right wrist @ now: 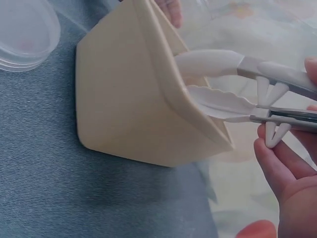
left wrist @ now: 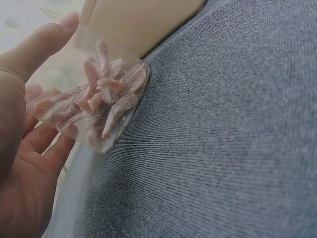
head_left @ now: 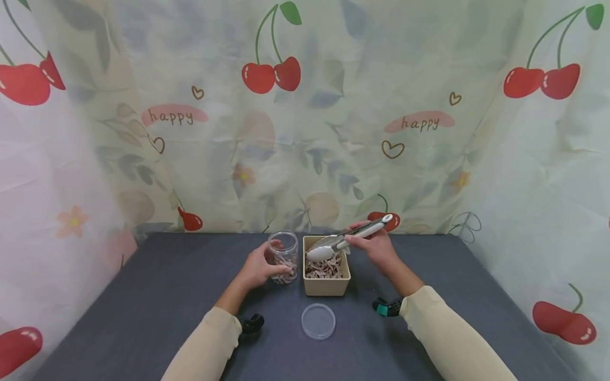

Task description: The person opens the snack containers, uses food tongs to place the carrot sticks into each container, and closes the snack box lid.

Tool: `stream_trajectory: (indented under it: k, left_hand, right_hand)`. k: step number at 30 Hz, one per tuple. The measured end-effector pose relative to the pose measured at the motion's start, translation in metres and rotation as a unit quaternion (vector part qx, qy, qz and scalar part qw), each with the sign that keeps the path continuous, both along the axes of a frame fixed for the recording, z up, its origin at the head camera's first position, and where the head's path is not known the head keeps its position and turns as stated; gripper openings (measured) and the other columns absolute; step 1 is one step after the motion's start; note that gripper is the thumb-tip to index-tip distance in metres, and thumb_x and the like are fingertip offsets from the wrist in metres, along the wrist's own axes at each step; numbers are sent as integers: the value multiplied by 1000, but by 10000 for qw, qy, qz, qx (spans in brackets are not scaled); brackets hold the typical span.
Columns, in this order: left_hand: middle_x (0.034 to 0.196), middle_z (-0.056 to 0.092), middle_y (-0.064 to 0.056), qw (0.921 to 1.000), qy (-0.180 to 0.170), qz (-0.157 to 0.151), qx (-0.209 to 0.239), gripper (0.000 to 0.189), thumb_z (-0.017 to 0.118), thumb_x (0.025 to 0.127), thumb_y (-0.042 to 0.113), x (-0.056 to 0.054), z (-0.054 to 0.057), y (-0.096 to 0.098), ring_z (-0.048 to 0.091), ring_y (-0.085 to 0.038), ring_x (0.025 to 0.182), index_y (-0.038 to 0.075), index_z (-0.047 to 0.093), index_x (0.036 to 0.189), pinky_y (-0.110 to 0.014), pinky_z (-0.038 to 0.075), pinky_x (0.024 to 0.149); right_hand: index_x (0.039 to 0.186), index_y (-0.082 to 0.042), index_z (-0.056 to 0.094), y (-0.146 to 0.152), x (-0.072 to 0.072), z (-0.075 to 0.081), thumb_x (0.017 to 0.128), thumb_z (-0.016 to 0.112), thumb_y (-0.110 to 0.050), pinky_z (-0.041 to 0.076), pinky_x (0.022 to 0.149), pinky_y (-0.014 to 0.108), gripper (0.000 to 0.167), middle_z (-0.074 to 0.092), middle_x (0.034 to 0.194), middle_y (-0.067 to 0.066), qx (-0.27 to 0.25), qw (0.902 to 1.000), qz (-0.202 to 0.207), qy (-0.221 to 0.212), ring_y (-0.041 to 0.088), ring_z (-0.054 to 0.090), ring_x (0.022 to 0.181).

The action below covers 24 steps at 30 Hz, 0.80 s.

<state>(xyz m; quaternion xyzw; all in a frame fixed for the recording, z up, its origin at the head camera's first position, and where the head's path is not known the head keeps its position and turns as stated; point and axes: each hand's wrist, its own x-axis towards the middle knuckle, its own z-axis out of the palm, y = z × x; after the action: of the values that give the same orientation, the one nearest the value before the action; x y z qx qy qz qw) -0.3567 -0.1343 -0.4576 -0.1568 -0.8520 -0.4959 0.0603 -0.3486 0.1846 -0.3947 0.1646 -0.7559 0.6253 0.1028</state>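
My left hand grips a clear round jar from its left side, thumb across the front. Pinkish, powder-dusted strips lie in the jar's bottom, and its top has no lid on. Just right of it stands a beige rectangular box holding many similar brownish strips. In my right hand is a pair of tongs with white scalloped heads, held by the handles. The tong heads reach down past the box's rim, slightly apart, and their tips are hidden inside by the box wall.
A clear round lid lies flat on the dark table cloth in front of the box. Behind the table hangs a curtain printed with cherries. Dark bands sit at both wrists.
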Motion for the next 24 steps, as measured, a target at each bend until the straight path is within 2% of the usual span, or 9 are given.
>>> stream_trajectory:
  k: [4,10,12,14,18,24]
  left_hand:
    - [117,63,-4,10000,6,47,-36,70,90,68,21,0,1,0,58,-18,92,8,57,129,-37,46,80]
    - [120,62,-4,10000,-32,69,-20,70,90,69,19,1,1,1,59,-19,95,7,57,130,-38,47,83]
    - [120,62,-4,10000,-40,83,-33,70,90,69,20,1,2,1,59,-19,95,8,57,130,-39,47,83]
    - [119,62,-4,10000,-27,92,-29,69,90,69,20,1,2,1,59,-19,95,8,57,129,-39,47,83]
    - [120,63,-5,10000,3,63,17,70,90,69,19,1,2,1,59,-20,96,6,57,129,-40,47,84]
    - [119,63,-8,10000,26,-11,18,72,90,69,19,1,1,1,60,-21,96,4,55,130,-40,48,83]
  right_hand:
    - [117,12,58,4,-1,5,83,75,0,51,76,24,40,61,115,33,-203,9994,281,23,14,66,92]
    - [119,14,55,9,2,9,82,73,6,50,79,24,42,57,119,37,-230,9982,545,6,41,58,108]
    - [119,14,55,9,2,9,82,73,6,51,78,25,42,57,119,36,-153,9980,617,6,45,56,109]
    - [121,14,55,10,3,8,82,73,5,51,78,25,44,58,120,34,-46,9977,672,-31,43,57,108]
    - [121,13,56,8,4,2,81,76,3,51,77,25,46,59,120,32,79,9976,678,-80,31,62,102]
    - [118,12,58,1,4,-5,80,76,4,51,74,24,43,59,118,33,19,9983,567,127,18,64,93]
